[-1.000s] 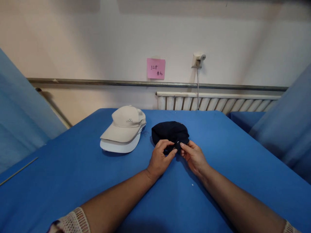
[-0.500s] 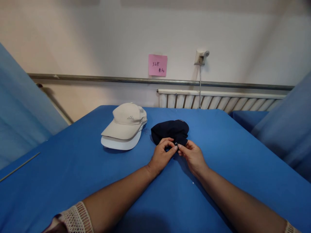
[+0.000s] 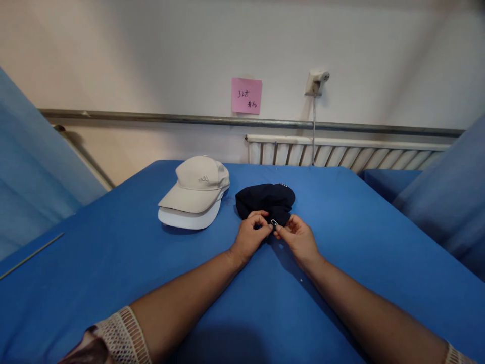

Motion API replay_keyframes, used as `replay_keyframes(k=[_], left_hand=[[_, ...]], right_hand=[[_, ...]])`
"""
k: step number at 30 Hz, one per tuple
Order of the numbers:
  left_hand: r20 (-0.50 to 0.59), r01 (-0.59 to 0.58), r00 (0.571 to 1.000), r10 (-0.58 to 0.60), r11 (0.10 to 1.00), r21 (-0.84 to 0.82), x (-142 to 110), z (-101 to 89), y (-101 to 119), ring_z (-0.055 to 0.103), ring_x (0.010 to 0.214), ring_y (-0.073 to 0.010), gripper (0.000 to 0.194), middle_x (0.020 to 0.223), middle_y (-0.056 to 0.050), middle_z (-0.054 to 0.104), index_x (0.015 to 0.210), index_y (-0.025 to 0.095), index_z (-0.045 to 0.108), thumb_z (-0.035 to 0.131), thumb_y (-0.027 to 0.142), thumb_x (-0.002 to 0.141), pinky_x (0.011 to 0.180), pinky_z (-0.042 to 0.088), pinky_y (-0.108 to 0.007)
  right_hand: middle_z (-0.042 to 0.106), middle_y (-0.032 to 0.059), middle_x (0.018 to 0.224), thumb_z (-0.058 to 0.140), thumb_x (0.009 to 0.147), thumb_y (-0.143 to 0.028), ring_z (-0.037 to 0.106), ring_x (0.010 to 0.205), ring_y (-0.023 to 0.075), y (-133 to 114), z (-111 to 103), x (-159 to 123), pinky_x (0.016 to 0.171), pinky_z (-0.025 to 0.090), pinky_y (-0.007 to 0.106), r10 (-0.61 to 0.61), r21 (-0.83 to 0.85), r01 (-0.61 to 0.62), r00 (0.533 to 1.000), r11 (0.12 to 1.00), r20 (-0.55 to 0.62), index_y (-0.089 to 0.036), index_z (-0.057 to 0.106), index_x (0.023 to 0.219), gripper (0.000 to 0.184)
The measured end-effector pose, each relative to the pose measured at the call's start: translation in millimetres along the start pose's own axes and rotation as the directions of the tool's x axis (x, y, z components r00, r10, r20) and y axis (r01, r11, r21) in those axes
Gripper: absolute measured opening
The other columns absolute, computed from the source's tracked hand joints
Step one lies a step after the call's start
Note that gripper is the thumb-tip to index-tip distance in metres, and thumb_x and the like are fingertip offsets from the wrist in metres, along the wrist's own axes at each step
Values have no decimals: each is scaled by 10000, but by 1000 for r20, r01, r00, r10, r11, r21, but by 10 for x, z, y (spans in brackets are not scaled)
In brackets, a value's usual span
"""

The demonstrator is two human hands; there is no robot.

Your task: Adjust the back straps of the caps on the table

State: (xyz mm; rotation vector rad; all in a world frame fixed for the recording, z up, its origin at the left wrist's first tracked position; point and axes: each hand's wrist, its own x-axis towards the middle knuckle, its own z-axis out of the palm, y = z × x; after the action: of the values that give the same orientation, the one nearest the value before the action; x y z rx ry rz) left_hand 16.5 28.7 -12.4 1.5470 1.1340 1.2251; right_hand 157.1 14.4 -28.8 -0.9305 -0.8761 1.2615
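Note:
A dark navy cap [image 3: 261, 198] lies on the blue-covered table in front of me, its back strap towards me. At the strap shows a small silver metal buckle [image 3: 274, 222] between my hands. My left hand [image 3: 252, 235] pinches the strap side at the buckle's left, thumb and forefinger closed. From the right, my right hand [image 3: 301, 240] grips the strap near the buckle with thumb and fingers pressed together. The strap's ends are partly hidden by my fingers.
Left of the navy cap, a beige cap [image 3: 200, 184] is stacked on a white cap [image 3: 189, 220]. A thin stick [image 3: 32, 255] lies at the table's left edge. Behind are a metal rail [image 3: 182, 119], a radiator [image 3: 341, 154] and a socket with a cord [image 3: 314, 86]. Blue curtains [image 3: 34, 156] hang at both sides.
More of the silver buckle shows between my fingers now. My hands have shifted only slightly at the strap. The whole view has moved up a little.

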Motion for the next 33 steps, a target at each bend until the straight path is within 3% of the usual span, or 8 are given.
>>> replay_keyframes(k=[9,18,28,33], left_hand=[[-54,31,998,-32,999,-4,3,-2,-9,571,1086,-257,180,1059,-104,619,558,166,560,650,221,704,983,408,-407],[-3,82,997,-83,992,-100,6,-2,13,574,1039,-252,192,1103,-107,615,552,160,576,668,253,692,904,439,-376],[107,160,985,-135,947,-278,36,-24,-71,561,793,-149,205,1066,-69,649,690,151,648,672,352,720,706,433,-269],[114,155,985,-129,955,-253,18,-36,-42,555,747,-133,202,1104,-70,642,709,159,631,693,351,700,679,434,-266]], right_hand=[[647,-23,687,791,674,-326,547,575,107,89,-52,-18,547,431,236,-43,-156,62,991,986,123,-229,642,889,280],[638,-26,682,743,708,-254,536,579,118,-18,-80,-53,529,390,241,-82,-318,124,986,940,142,-239,672,903,208],[639,-25,677,795,657,-271,564,604,118,-88,-56,-38,598,456,261,-67,-113,80,992,990,110,-246,696,837,207],[657,-15,716,802,655,-293,575,632,123,-126,-69,-39,637,484,278,-56,-67,64,992,996,110,-241,699,829,209]])
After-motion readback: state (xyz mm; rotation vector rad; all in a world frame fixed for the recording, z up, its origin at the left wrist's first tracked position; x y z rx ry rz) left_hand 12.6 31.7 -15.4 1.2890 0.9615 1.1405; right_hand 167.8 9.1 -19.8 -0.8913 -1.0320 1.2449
